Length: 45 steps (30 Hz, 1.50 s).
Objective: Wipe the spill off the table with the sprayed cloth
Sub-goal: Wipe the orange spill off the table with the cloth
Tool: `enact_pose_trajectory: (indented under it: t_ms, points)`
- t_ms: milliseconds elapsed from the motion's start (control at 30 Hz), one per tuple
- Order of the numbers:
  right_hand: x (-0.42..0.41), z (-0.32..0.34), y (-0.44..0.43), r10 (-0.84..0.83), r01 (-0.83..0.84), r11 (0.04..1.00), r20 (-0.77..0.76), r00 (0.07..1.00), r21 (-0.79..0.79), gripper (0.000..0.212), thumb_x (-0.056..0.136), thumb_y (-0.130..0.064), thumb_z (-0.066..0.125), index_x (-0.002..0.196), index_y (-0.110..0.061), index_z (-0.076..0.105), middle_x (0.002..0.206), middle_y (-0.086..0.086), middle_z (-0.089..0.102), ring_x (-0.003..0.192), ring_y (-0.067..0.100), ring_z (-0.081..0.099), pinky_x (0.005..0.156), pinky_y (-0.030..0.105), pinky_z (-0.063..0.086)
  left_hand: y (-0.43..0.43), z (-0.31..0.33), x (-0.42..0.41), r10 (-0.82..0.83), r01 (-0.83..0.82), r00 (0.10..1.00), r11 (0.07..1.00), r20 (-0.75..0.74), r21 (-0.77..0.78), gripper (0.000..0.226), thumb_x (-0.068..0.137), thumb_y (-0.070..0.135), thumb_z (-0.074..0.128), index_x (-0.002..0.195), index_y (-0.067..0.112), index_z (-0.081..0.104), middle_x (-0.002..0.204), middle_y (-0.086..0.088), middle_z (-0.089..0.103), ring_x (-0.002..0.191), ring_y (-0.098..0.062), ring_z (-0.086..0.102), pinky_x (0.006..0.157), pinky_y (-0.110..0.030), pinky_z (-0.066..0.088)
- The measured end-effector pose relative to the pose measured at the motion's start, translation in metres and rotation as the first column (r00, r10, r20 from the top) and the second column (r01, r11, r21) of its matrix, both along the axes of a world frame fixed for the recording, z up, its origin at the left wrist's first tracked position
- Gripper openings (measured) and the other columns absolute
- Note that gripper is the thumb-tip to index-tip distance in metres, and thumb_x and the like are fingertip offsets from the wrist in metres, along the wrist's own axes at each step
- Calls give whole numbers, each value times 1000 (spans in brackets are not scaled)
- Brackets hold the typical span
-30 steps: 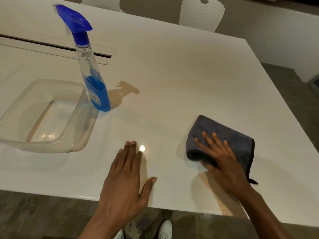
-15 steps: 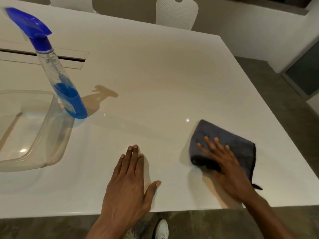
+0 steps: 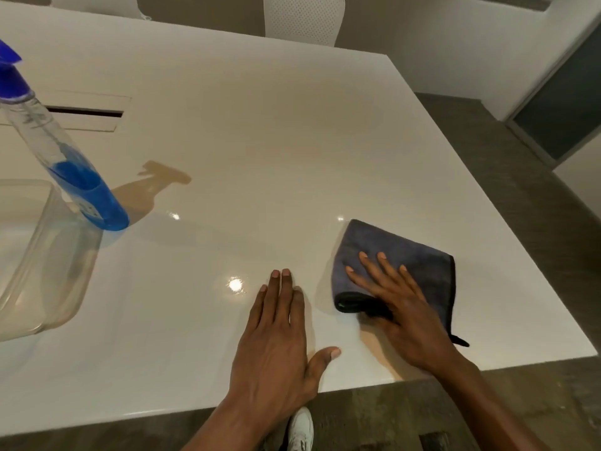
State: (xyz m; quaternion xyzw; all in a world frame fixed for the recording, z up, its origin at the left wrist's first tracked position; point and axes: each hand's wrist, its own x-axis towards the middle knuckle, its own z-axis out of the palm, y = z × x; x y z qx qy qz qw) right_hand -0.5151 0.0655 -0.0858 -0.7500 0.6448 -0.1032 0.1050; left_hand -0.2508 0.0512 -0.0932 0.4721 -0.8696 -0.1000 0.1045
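The folded grey cloth point(image 3: 400, 265) is pressed flat near the table's point(image 3: 260, 125) near right corner by the right hand point(image 3: 403, 307), fingers spread and straight; the left hand point(image 3: 276, 340) is laid flat beside it, fingers together, thumb out; no spill can be made out on the glossy top; patches may be missed, or the cloth pushed off the near edge.

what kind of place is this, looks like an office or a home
Most likely an office meeting room, not certain: a large glossy white table with a recessed cable-style slot, a white perforated chair at its far side, and a dark glazed panel at right.
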Motion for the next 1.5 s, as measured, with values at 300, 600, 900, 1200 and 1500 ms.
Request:
enact_pose_trajectory:
  t_ms: [300,600,900,1200,1500]
  points:
    - [-60,-7,-93,-254,256,966,-57,965,23,63,106,-43,49,161,-46,17,175,-4,12,162,29,5,128,59,7,-2,-4,-15,9,-9,1000,1000,-11,4,102,99,78,33,162,-2,31,175,-22,12,163,-37,10,128,-47,8]
    - [-47,-6,-21,-18,18,999,-1,1000,-26,90,99,-18,58,160,-54,3,174,-17,-1,161,13,-10,129,47,-4,-4,-9,-28,26,-26,999,1000,-35,-9,100,95,72,48,156,-7,40,171,-26,25,158,-41,26,124,-47,19]
    - [-93,-11,-155,-202,204,979,-61,977,28,60,108,-44,45,162,-45,19,175,-3,12,162,30,6,128,60,7,-9,1,-39,36,-34,999,999,-34,33,108,98,82,32,164,-2,21,176,-19,0,164,-31,-2,130,-40,-2]
    - [-54,-3,-93,106,-106,994,-15,994,13,65,101,-42,41,160,-46,15,171,-18,0,160,17,-7,129,46,-4,-18,5,-58,51,-47,997,996,-52,72,109,97,84,30,166,0,18,175,-17,-3,163,-31,-6,133,-39,-8]
    - [-112,-6,-195,-103,104,994,-31,994,39,57,109,-39,44,161,-43,22,175,-3,13,162,29,7,128,59,6,-17,6,-58,80,-80,997,994,10,70,109,95,88,30,162,2,34,176,-16,12,164,-30,8,130,-45,5]
